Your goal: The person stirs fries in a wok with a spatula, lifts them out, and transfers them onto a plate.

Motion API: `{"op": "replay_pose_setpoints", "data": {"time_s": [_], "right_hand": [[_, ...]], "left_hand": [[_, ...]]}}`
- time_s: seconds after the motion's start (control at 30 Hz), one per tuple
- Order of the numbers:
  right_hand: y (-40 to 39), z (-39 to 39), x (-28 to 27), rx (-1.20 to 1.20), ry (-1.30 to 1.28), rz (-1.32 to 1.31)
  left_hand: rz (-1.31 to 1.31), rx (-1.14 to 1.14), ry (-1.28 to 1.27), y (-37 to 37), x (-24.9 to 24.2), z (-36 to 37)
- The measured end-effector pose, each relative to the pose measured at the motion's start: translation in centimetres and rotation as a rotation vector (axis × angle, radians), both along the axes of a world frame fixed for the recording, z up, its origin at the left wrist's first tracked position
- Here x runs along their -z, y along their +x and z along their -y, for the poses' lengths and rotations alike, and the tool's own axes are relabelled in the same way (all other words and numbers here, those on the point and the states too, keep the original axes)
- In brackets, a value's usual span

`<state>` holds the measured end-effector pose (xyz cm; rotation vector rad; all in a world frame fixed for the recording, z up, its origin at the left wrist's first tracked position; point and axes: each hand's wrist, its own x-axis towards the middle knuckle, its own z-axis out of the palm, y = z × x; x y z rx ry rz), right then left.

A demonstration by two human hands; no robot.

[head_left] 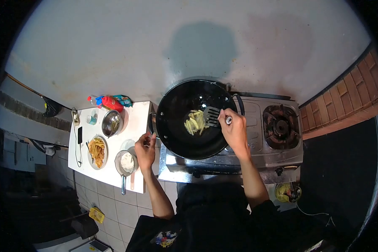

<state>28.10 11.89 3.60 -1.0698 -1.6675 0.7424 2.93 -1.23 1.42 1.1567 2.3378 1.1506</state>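
A large black wok [180, 147] sits on the stove's left side, with pale cut potato strips [195, 122] bunched in its middle. My right hand [234, 131] is closed around the handle of a black slotted spatula [211, 115], whose head touches the right side of the strips. My left hand [145, 151] is at the wok's left handle [151, 122], fingers curled and tips against its lower end; part of the grip is hidden. Just left of that hand, a small saucepan [123, 170] holds white powder.
On the white table [109, 174] are a plate of fries [97, 152], a metal bowl [112, 123], a red bottle [112, 103] and a teal packet [122, 100]. A bare burner [280, 127] lies right of the wok. A wall stands behind the stove.
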Motion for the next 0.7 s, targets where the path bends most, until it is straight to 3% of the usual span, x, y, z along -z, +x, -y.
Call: {"op": "replay_pose_setpoints", "data": {"time_s": [0.1,0.23,0.43,0.6,0.7], "right_hand": [[-0.2,0.1,0.4,-0.076,0.025,0.003],[0.0,0.3,-1.1,-0.065,-0.037,-0.015],[-0.1,-0.1,-0.5,0.005,0.078,0.006],[0.2,0.6,-0.7,-0.065,-0.131,-0.002],[0.3,0.6,-1.7,-0.016,-0.063,-0.025]], "left_hand": [[-0.002,-0.006,0.003,0.0,-0.1,-0.1],[-0.014,-0.020,0.024,-0.5,0.5,-0.1],[-0.055,-0.045,0.033,-0.4,0.6,-0.1],[-0.034,-0.065,0.009,-0.8,1.3,-0.3],[-0.043,-0.078,0.013,-0.4,0.9,-0.2]]}}
